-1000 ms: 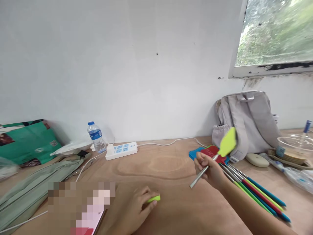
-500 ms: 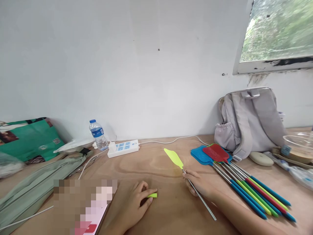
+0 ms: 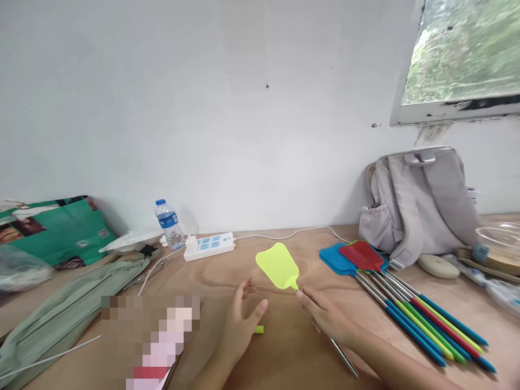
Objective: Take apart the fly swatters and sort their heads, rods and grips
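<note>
A yellow fly swatter with a thin metal rod is in my right hand, fingers closed round the rod just below the head. The rod's bare metal end sticks out under the palm. My left hand is raised off the table with thumb and fingers apart, left of the swatter head and not touching it. A short yellow-green handle piece lies on the table, partly hidden behind my left hand. To the right lies a row of several fly swatters with blue, red, green and yellow handles.
A white power strip and a water bottle stand by the wall. A grey backpack, an oval beige case and a plastic cup are at right. At left are a green bag and grey-green cloth.
My left hand has let go of the yellow-green handle piece and lifted toward the swatter. The swatter head has turned from edge-on to show its flat face.
</note>
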### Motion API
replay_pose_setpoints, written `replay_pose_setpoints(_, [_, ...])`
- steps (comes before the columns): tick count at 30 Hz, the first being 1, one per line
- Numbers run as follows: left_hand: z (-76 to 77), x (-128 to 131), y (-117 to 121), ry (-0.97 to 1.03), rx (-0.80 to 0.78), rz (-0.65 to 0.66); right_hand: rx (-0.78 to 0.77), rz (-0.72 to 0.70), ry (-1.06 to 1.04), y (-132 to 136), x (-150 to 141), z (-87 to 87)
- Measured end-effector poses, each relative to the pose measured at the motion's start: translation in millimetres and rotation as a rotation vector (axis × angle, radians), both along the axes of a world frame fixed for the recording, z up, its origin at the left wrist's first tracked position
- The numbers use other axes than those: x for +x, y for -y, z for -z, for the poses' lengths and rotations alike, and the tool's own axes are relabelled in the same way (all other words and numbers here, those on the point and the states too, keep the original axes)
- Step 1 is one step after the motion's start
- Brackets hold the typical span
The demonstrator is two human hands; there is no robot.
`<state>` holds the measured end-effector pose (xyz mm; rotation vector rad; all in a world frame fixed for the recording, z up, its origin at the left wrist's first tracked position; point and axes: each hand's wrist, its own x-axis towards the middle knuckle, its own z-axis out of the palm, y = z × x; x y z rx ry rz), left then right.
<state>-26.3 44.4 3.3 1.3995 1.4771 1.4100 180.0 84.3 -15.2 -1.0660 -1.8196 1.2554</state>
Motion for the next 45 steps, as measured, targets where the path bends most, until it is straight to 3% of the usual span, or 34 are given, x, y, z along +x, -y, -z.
replay_pose_setpoints(4, [-15.4, 34.1, -13.6, 0.547, -0.1, 0.227, 0.221, -0.009, 0.074, 5.7, -2.3, -1.6])
replay_pose_setpoints(7, [-19.5, 54.6, -19.5, 0.697, -0.125, 0.276, 0.23, 0.058, 0.041, 6.8, -2.0, -2.8])
replay_pose_setpoints(10, [-14.6, 70.0, -25.1, 0.729, -0.119, 0.234, 0.233, 0.116, 0.011, 6.2, -2.0, -4.6])
replay_pose_setpoints(14, [-2.6, 80.1, -38.8, 0.743, -0.093, 0.064, 0.252, 0.101, 0.031, 5.9, -5.8, -5.2])
replay_pose_setpoints(18, [-2.4, 78.7, -48.5, 0.748, -0.079, 0.041, -0.015, 0.051, -0.164, 6.7, -13.0, -7.0])
replay_pose_setpoints(24, [-25.2, 74.1, -46.5, 0.757, -0.077, 0.075, -0.391, -0.142, -0.616, 5.0, -19.8, -18.4])
replay_pose_setpoints(28, [-27.5, 77.4, -46.8, 0.81, -0.065, 0.04, -0.546, -0.243, -0.719, 6.0, -22.1, -22.1])
replay_pose_setpoints(33, [-21.9, 84.1, -48.7, 0.84, -0.053, 0.006, -0.716, -0.303, -0.826, 9.1, -22.0, -12.2])
replay_pose_setpoints(37, [-34.6, 60.9, -63.7, 0.908, 0.052, -0.144, -0.588, -0.302, -0.702, 9.6, -16.7, -1.7])
replay_pose_setpoints(41, [-51.4, 13.9, -82.3, 0.905, 0.203, -0.324, -0.281, -0.095, -0.5, 8.5, -12.0, -3.6])
replay_pose_setpoints(45, [-39.2, -6.4, -91.6, 0.764, 0.205, -0.383, -0.066, 0.038, -0.565, 4.4, -8.6, -24.6])
